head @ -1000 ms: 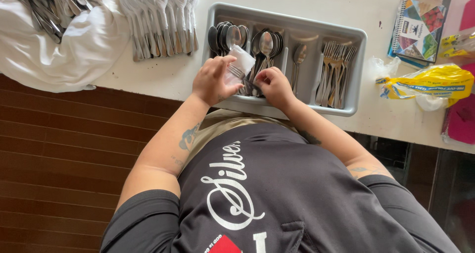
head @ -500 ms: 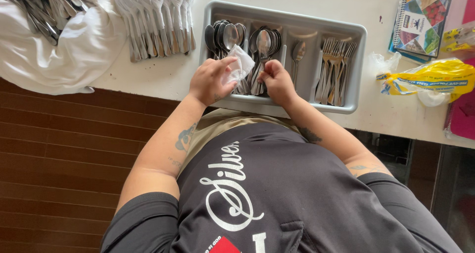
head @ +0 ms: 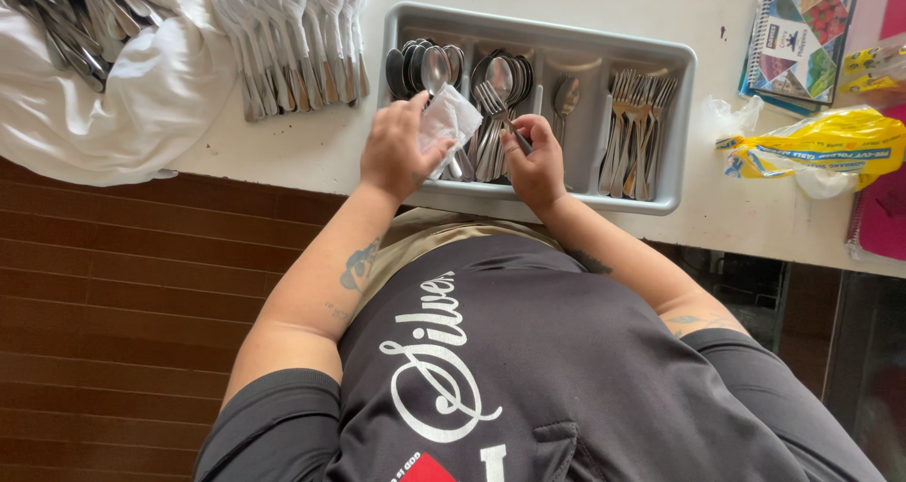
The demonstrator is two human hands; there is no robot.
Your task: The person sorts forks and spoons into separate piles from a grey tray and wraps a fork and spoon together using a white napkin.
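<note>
- Your left hand (head: 394, 152) is closed around a crumpled white cloth (head: 449, 122), pinching it just over the near rim of the grey cutlery tray (head: 679, 133).
- Your right hand (head: 536, 166) grips a fork (head: 494, 105) by its handle; the tines point toward 12 o'clock and lie just beside the cloth, over the middle of the tray.
- The tray sits on the white worktop (head: 311, 147) at 12 o'clock from your chest, with its long side facing you.
- Inside the tray, the compartment at 10 o'clock holds a stack of spoons (head: 420, 67), the next one holds more spoons, a narrow one holds a single spoon (head: 566, 95), and the one at 2 o'clock holds forks (head: 634, 133) with tines away from you.
- At 10 o'clock from your left hand, a row of spoons (head: 293, 39) lies side by side on the worktop, just beside the tray.
- Farther out at 9 o'clock, a white towel (head: 104, 105) carries a loose heap of cutlery (head: 66, 15).
- At 3 o'clock from the tray lies a yellow plastic bag (head: 812, 147), with a spiral notebook (head: 802, 34) behind it at 2 o'clock.
</note>
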